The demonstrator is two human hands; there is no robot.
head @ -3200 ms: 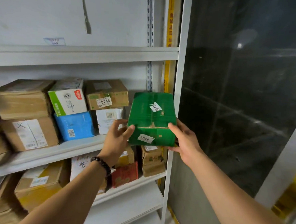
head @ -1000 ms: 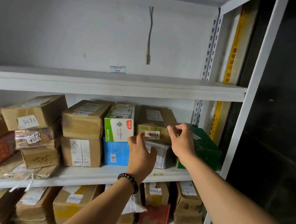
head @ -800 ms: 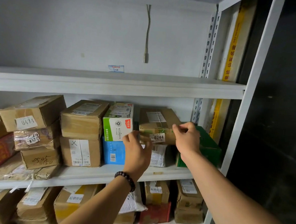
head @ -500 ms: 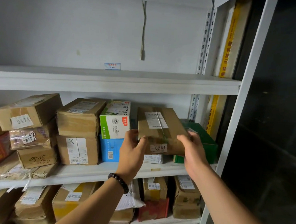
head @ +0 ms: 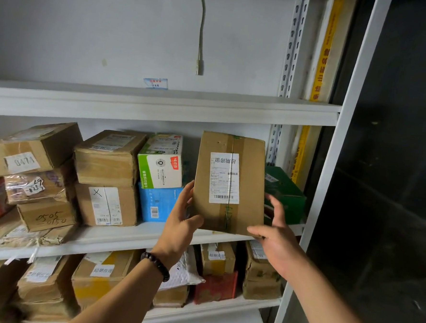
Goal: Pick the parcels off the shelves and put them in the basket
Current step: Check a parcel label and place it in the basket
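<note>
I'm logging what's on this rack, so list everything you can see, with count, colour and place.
held cardboard box: 1, brown, white label, in front of the middle shelf
green box: 1, middle shelf, far right
green-and-white box: 1, atop the blue box
brown cardboard boxes: several, middle shelf, left, stacked
lower-shelf parcels: several, mostly brown, one red
cable: 1, pale, hanging on the wall
bead bracelet: 1, dark, left wrist
left hand: on the held box's left edge
right hand: at its lower right corner

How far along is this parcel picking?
Nothing looks finished; no basket is in view. In hand: the left hand and right hand hold a brown box tipped up off the shelf. Left: many parcels, like the green box.
</note>
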